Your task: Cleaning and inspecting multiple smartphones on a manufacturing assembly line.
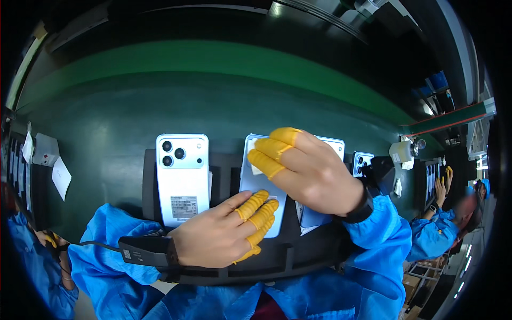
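A light-blue phone (275,226) lies back up in the middle of a black tray, under both my hands. My left hand (221,232), with yellow finger covers, rests bent fingers across its lower half, closed at its surface. Over the top end curls my right hand (309,169), its covered fingers pressed together. They hide most of the camera area, where a white piece (254,169) shows beside them; what they pinch, if anything, is hidden. Left of these, a pale phone (184,178) lies back up with three lenses and a label (184,207).
The black tray (234,273) has raised dividers. Another phone (335,145) is partly hidden behind my right hand, and one more (362,160) shows beyond my wrist. The green table (224,101) spreads behind. Co-workers in blue sit at left (40,261) and right (440,234).
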Demonstrator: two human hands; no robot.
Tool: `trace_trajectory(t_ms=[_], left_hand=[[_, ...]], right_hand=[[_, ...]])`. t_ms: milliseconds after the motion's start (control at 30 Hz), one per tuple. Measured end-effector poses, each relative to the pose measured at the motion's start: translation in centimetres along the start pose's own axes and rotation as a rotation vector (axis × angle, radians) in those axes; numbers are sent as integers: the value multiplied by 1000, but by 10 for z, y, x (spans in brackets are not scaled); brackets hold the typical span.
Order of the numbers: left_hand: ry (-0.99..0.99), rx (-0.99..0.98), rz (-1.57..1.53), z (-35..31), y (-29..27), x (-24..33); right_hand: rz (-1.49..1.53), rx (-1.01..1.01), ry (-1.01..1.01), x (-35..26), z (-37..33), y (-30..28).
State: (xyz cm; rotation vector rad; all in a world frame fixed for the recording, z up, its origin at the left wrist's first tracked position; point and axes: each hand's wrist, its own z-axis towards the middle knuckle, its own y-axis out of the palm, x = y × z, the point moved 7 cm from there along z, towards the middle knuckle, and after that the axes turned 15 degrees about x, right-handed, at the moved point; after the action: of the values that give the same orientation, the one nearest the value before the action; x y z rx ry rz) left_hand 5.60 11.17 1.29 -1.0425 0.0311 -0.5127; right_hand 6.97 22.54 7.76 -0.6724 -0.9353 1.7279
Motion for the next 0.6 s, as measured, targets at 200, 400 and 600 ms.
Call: trace_trajectory(t_ms=[200,400,600], left_hand=[[13,46,-2,-6,1,-3],[4,-4,3,-6,3,0],[16,127,-60,-1,1,-1]], right_hand=[[-32,5,-1,-5,-5,9],[-112,-115,88,-14,-18,-2],[-22,-85,-27,-20,-6,16]])
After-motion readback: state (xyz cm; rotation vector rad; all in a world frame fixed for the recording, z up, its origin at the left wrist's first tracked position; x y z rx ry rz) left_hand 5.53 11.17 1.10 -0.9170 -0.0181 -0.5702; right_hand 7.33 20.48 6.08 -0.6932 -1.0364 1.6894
